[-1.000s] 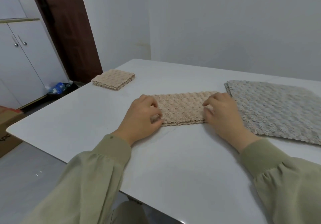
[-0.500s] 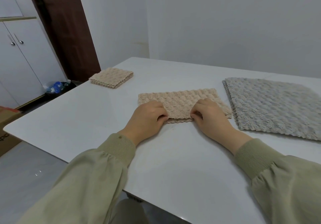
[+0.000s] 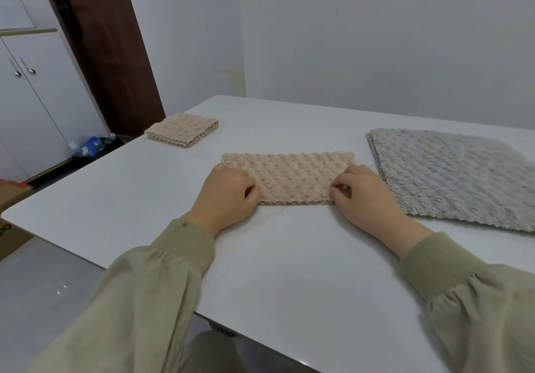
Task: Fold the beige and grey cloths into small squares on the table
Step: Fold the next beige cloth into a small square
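White table (image 3: 289, 271) carries a beige strip (image 3: 292, 178), beige square (image 3: 182, 129), grey cloths (image 3: 451, 175).

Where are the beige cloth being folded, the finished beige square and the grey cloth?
beige cloth (image 3: 292, 178), head view, middle of its bumpy top between the two hands.
finished beige square (image 3: 182, 129), head view, centre of its top layer.
grey cloth (image 3: 451, 175), head view, middle of its flat surface.

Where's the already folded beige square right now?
In the head view, the folded beige square sits at the table's far left corner, apart from the beige strip under both hands.
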A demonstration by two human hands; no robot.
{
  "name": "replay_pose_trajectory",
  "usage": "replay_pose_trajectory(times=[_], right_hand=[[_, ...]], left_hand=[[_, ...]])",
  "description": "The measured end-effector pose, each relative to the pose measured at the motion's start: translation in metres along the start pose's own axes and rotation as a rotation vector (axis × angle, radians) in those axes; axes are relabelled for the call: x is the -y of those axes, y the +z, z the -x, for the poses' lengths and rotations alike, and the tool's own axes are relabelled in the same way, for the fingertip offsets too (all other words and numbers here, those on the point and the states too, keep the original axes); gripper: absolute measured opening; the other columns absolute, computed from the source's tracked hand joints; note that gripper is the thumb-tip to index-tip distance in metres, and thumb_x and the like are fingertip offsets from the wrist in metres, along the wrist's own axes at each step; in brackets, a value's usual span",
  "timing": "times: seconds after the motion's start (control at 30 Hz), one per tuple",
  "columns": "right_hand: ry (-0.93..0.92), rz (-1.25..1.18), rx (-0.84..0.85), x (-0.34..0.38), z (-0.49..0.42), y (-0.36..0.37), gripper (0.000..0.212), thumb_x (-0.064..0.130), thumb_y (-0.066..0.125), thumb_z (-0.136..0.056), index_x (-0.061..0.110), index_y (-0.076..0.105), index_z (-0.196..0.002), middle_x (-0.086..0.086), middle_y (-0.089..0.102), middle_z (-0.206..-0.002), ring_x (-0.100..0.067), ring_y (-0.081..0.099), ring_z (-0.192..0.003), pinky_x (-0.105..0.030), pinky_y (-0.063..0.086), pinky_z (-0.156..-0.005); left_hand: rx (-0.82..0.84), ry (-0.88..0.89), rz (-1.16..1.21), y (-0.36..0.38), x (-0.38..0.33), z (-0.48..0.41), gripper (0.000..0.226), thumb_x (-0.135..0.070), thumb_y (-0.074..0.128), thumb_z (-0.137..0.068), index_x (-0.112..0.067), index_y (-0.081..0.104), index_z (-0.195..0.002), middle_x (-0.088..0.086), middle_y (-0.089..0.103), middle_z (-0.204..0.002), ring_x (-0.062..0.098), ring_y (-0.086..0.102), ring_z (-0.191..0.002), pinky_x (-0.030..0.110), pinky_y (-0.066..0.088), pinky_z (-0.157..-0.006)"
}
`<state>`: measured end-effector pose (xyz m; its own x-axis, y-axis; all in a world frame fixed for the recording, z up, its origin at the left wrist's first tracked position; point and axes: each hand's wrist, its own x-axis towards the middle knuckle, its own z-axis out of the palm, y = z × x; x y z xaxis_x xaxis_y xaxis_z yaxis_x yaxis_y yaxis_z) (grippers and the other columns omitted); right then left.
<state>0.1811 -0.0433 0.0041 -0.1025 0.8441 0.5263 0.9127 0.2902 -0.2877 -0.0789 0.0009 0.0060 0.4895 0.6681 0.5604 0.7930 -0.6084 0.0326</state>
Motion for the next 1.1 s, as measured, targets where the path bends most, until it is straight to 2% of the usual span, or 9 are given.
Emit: replay_pose_trajectory(times=[0.1, 0.2, 0.27, 0.37, 0.43, 0.63, 0.77, 0.93, 1.1], right_hand=[[-0.002, 0.025, -0.039, -0.007, 0.004, -0.006, 0.009, 0.004, 0.064, -0.078, 0.008, 0.07, -0.083, -0.006, 0.063, -0.081, -0.029, 0.053, -0.083, -0.04, 0.043, -0.074], [-0.002, 0.099, 0.045, -0.014, 0.009, -0.012, 0.023, 0.012, 0.05, -0.074, 0.012, 0.067, -0.09, -0.005, 0.063, -0.084, -0.03, 0.053, -0.083, -0.043, 0.045, -0.074], [-0.006, 0.106, 0.07, -0.014, 0.011, -0.014, 0.032, 0.014, 0.045, -0.07, 0.011, 0.065, -0.094, -0.005, 0.064, -0.086, -0.03, 0.054, -0.083, -0.043, 0.046, -0.075], [-0.021, 0.107, 0.035, -0.012, 0.012, -0.014, 0.013, 0.007, 0.061, -0.073, 0.01, 0.066, -0.085, -0.005, 0.065, -0.08, -0.03, 0.056, -0.078, -0.042, 0.048, -0.071], [-0.023, 0.109, 0.023, -0.012, 0.011, -0.015, 0.01, 0.004, 0.072, -0.07, 0.011, 0.067, -0.075, -0.004, 0.064, -0.076, -0.029, 0.056, -0.076, -0.04, 0.047, -0.071], [-0.117, 0.107, -0.108, -0.009, 0.01, -0.022, 0.019, -0.006, 0.074, -0.066, 0.01, 0.062, -0.067, -0.004, 0.058, -0.07, -0.028, 0.051, -0.069, -0.034, 0.038, -0.065], [-0.169, 0.17, -0.019, -0.012, 0.012, -0.015, 0.019, -0.002, 0.072, -0.062, 0.012, 0.06, -0.063, -0.001, 0.056, -0.064, -0.026, 0.051, -0.066, -0.03, 0.034, -0.063], [-0.067, 0.122, -0.098, -0.012, 0.008, -0.012, 0.006, 0.004, 0.062, -0.071, 0.01, 0.063, -0.071, -0.003, 0.059, -0.068, -0.025, 0.051, -0.07, -0.035, 0.04, -0.066], [-0.07, 0.175, -0.087, -0.007, -0.002, -0.004, 0.012, 0.015, 0.055, -0.077, 0.01, 0.065, -0.074, -0.003, 0.061, -0.071, -0.026, 0.052, -0.072, -0.036, 0.042, -0.067]], left_hand=[[-0.079, -0.008, -0.037, 0.003, -0.007, -0.003, 0.036, -0.025, 0.041, -0.086, -0.013, 0.049, -0.052, -0.004, 0.042, -0.052, 0.018, 0.04, -0.052, 0.032, 0.037, -0.062], [-0.12, -0.013, -0.001, 0.011, -0.016, -0.009, 0.033, -0.028, 0.041, -0.088, -0.011, 0.068, -0.079, 0.003, 0.063, -0.08, 0.024, 0.056, -0.078, 0.036, 0.045, -0.072], [-0.071, -0.107, 0.04, 0.013, -0.03, -0.018, 0.045, -0.034, 0.031, -0.091, -0.011, 0.069, -0.101, 0.005, 0.066, -0.104, 0.027, 0.055, -0.1, 0.04, 0.044, -0.086], [0.139, -0.303, 0.014, 0.017, -0.054, -0.032, 0.054, -0.041, 0.016, -0.098, -0.016, 0.049, -0.134, 0.004, 0.049, -0.139, 0.026, 0.032, -0.134, 0.046, 0.025, -0.111], [0.242, -0.358, -0.003, 0.023, -0.063, -0.039, 0.055, -0.043, 0.014, -0.1, -0.018, 0.033, -0.145, 0.004, 0.031, -0.152, 0.027, 0.013, -0.145, 0.05, 0.007, -0.116], [0.34, -0.4, -0.059, 0.032, -0.057, -0.04, 0.061, -0.053, 0.013, -0.097, -0.021, 0.026, -0.148, 0.005, 0.021, -0.157, 0.029, 0.003, -0.146, 0.054, 0.001, -0.116], [0.405, -0.407, -0.083, 0.029, -0.049, -0.04, 0.063, -0.055, 0.022, -0.095, -0.024, 0.02, -0.15, 0.005, 0.014, -0.159, 0.029, 0.001, -0.146, 0.055, 0.001, -0.115], [0.405, -0.394, -0.084, 0.025, -0.042, -0.044, 0.065, -0.058, 0.025, -0.093, -0.025, 0.02, -0.149, 0.005, 0.012, -0.159, 0.028, 0.0, -0.146, 0.056, 0.003, -0.115], [0.424, -0.334, -0.014, 0.026, -0.04, -0.046, 0.064, -0.059, 0.023, -0.094, -0.027, 0.016, -0.15, 0.001, 0.01, -0.159, 0.025, -0.003, -0.147, 0.054, 0.001, -0.115]])
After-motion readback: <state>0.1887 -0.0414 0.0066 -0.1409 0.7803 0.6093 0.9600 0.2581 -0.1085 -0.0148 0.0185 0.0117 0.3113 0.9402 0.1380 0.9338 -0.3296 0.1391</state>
